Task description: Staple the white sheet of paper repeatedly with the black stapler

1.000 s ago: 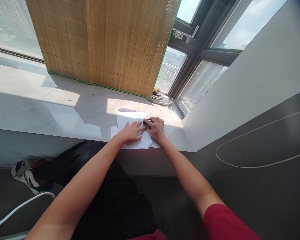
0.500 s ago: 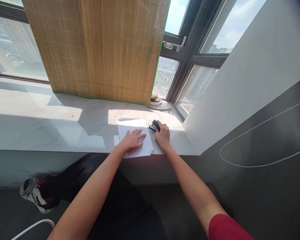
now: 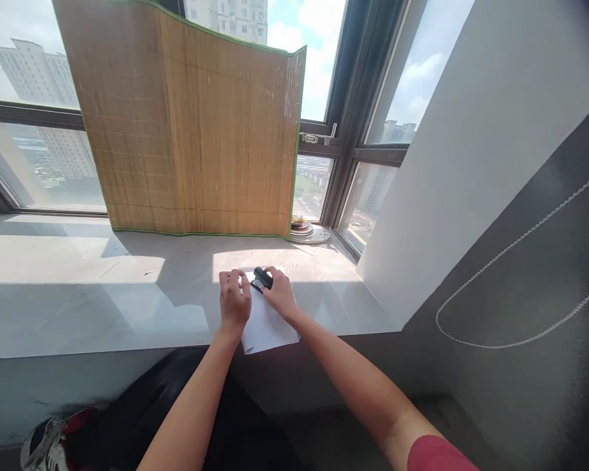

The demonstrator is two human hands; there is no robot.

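Note:
My right hand [image 3: 281, 294] is wrapped round a black stapler [image 3: 262, 277], which lies tilted over the upper part of the white paper sheets [image 3: 269, 324]. At the upper left edge of the sheets my left hand [image 3: 234, 299] is closed, fingers curled and thumb against the paper; its fingertips are partly hidden. The stapler's front end points up and left, close to the left thumb. The near end of the paper reaches the front edge of the window sill [image 3: 181, 325].
A bamboo mat [image 3: 226, 144] stands against the window behind the sill. Round stacked discs [image 3: 302, 229] rest in the far right corner. A white wall [image 3: 422, 196] slopes up on the right, with a beaded cord [image 3: 500, 346] hanging beside it.
The stapler has moved left from beside the paper onto its upper part. My left hand has gone from lying flat on the paper to gripping its left edge. The view has tipped upward.

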